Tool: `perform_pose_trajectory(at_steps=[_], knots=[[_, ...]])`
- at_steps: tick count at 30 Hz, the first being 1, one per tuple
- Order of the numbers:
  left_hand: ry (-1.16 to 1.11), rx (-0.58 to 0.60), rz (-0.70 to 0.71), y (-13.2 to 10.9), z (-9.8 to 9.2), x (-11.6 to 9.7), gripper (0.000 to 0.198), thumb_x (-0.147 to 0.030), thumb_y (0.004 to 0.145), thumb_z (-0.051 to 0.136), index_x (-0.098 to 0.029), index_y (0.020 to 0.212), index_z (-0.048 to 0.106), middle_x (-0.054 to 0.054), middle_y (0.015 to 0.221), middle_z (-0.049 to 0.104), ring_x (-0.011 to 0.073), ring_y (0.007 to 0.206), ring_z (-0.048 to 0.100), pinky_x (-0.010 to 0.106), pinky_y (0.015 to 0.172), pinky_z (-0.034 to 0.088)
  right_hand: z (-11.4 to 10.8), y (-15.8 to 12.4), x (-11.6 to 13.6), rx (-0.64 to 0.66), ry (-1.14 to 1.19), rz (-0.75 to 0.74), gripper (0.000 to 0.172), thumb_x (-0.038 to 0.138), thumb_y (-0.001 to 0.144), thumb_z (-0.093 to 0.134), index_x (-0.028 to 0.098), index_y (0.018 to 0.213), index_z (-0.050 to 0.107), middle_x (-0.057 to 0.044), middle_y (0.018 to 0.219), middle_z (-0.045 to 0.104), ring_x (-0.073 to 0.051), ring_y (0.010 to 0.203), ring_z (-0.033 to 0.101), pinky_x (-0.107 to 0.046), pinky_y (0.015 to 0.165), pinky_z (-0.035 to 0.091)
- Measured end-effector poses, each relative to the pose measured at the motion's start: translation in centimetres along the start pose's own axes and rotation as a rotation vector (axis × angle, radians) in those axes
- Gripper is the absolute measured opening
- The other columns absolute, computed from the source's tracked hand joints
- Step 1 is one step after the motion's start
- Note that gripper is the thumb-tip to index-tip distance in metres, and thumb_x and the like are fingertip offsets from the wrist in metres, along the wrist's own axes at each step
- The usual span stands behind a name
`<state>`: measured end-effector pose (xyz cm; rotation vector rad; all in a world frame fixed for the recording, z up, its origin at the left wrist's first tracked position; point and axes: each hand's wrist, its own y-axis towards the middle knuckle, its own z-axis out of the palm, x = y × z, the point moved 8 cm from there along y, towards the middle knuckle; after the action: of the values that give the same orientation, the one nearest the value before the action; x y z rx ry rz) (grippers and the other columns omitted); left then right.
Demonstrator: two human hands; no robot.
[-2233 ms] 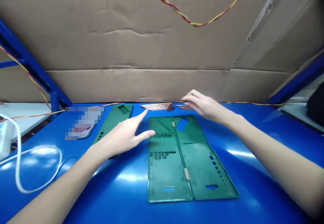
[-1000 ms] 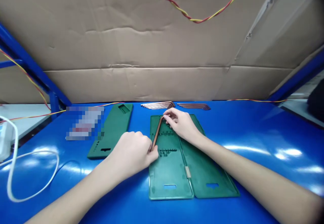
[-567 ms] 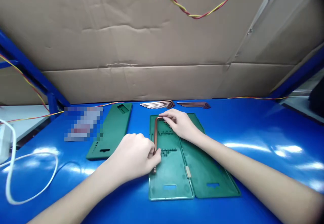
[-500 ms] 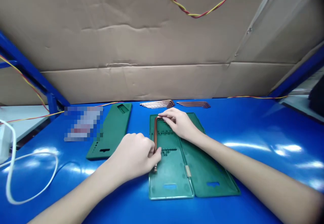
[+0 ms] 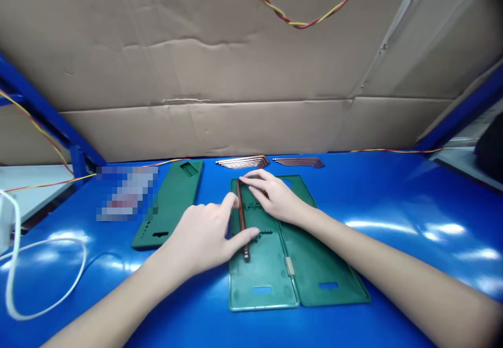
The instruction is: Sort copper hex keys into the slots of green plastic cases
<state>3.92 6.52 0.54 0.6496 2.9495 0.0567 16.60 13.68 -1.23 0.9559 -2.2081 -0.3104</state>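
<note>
A copper-coloured L-shaped hex key point(image 5: 241, 214) lies lengthwise along the left side of an open green plastic case point(image 5: 263, 277). My left hand point(image 5: 208, 227) is beside the key's long arm; its thumb stretches across the shaft and its index finger is at the left side, the two spread apart. At the key's far end, the fingertips of my right hand point(image 5: 273, 193) close on the bend. The short arm is hidden by those fingers. Small rows of holder teeth point(image 5: 265, 231) show inside the case's left half.
Two fanned sets of hex keys, one shinier point(image 5: 243, 162) and one darker point(image 5: 299, 162), lie at the back of the blue table point(image 5: 393, 196). A closed green case point(image 5: 173, 201) lies left, beside a blurred packet point(image 5: 128, 193). A white cable point(image 5: 15, 274) loops at far left.
The hex key has turned, its near end shifting right and its short arm no longer showing sideways. My left hand has loosened, with index finger and thumb now spread. My right fingers moved slightly left.
</note>
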Motion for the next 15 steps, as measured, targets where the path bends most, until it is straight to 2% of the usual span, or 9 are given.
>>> perform_pose_trajectory(at_steps=[2, 4, 10, 15], knots=[[-0.044, 0.016, 0.023, -0.10, -0.07, 0.14, 0.063, -0.071, 0.096, 0.049, -0.022, 0.136, 0.049, 0.003, 0.083, 0.072, 0.0272, 0.071, 0.070, 0.031, 0.057, 0.041, 0.21, -0.03, 0.21, 0.020, -0.013, -0.022, 0.038, 0.023, 0.102, 0.044, 0.024, 0.133, 0.067, -0.013, 0.134, 0.060, -0.027, 0.125, 0.057, -0.050, 0.109, 0.049], [-0.058, 0.020, 0.039, -0.19, -0.15, 0.23, 0.071, -0.069, 0.096, 0.049, -0.023, 0.149, 0.040, 0.004, 0.093, 0.072, 0.0276, 0.076, 0.070, 0.032, 0.061, 0.044, 0.32, -0.09, 0.23, 0.026, -0.024, -0.027, 0.038, 0.024, 0.103, 0.045, 0.025, 0.134, 0.066, -0.013, 0.135, 0.059, -0.027, 0.126, 0.056, -0.051, 0.108, 0.049], [-0.003, 0.064, 0.037, -0.32, 0.18, 0.18, 0.060, -0.055, 0.099, 0.045, -0.025, 0.150, 0.045, 0.009, 0.113, 0.068, 0.0279, 0.083, 0.070, 0.036, 0.070, 0.048, 0.28, -0.22, -0.02, 0.025, -0.046, 0.001, 0.038, 0.026, 0.102, 0.047, 0.024, 0.135, 0.065, -0.015, 0.130, 0.058, -0.028, 0.123, 0.057, -0.051, 0.106, 0.051], [-0.005, 0.086, 0.075, -0.31, 0.25, 0.12, 0.064, -0.046, 0.099, 0.044, -0.022, 0.158, 0.033, 0.010, 0.124, 0.064, 0.0289, 0.091, 0.069, 0.037, 0.077, 0.048, 0.45, -0.22, 0.06, 0.043, -0.037, 0.006, 0.039, 0.027, 0.102, 0.045, 0.022, 0.136, 0.064, -0.015, 0.134, 0.057, -0.029, 0.127, 0.054, -0.053, 0.109, 0.048]])
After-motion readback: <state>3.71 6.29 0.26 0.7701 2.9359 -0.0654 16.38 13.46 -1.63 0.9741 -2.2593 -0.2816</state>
